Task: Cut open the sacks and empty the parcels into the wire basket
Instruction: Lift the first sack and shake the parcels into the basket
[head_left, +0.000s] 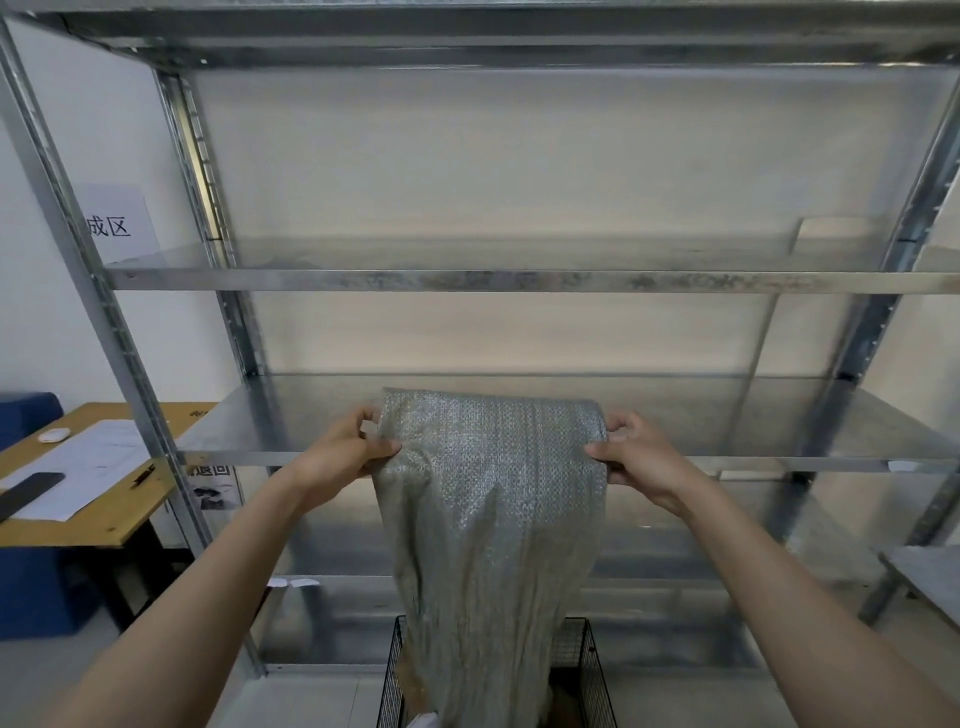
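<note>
- Left hand (345, 447) up at chest height, thumb and curled fingers pinching the top left corner of the grey-green woven plastic sack (493, 519), cloth bunched in the grip.
- Right hand (641, 454) mirrors it on the top right corner, thumb on the near face, fingers folded behind. Both hands are full, nothing else in either.
- Between the two grips the sack's upper edge is stretched flat, level with the front edge of a shelf of the galvanised steel shelving rack (519, 280) behind it.
- The sack hangs straight down from there, narrowing and wrinkling, and its lower end drops inside the black wire basket (592, 670), between the left and right walls.
- The sack's mouth itself is out of sight, down in the basket.
- In the basket, by the left wall, a brown cardboard parcel (413, 686) shows, with a small white packet (423, 721) near the bottom edge of the view.
- Reading it: this is the tipping step. The sack looks limp and flat up top, so most of the load seems to be out.
- Next call: a lift and a shake from both corners to free anything snagged low down, keeping the mouth over the basket so nothing spills past the rim, then clear the sack away.
- Off to the left, a yellow wooden table (119, 519) carries white paper sheets (88, 467), a black phone (28, 488) near its left edge and a white mouse (53, 435) further back.
</note>
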